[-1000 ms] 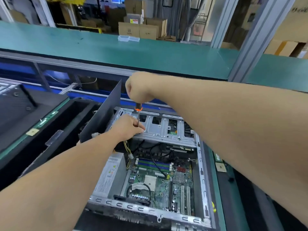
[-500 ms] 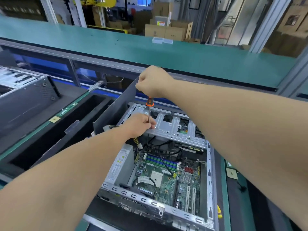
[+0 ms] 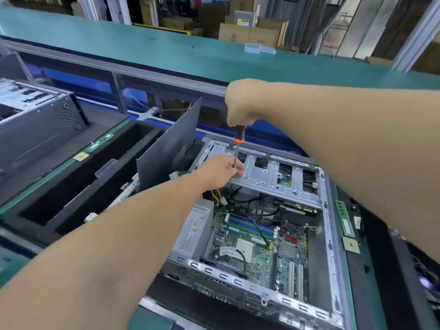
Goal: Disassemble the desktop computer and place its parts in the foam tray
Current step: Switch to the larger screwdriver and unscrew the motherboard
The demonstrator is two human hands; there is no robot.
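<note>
Right hand (image 3: 240,103) clenching upright screwdriver (image 3: 238,139) at frame center, left hand (image 3: 220,169) pinching its shaft directly below, over drive cage (image 3: 273,177).

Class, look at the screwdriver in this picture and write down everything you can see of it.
The screwdriver stands nearly upright over the open computer case. Its handle is black with an orange collar, then a thin bare metal shaft. The right hand grips the handle top from above; the left hand pinches the shaft low down, steadying it at the silver drive bracket. The tip is hidden behind the fingers.
</note>
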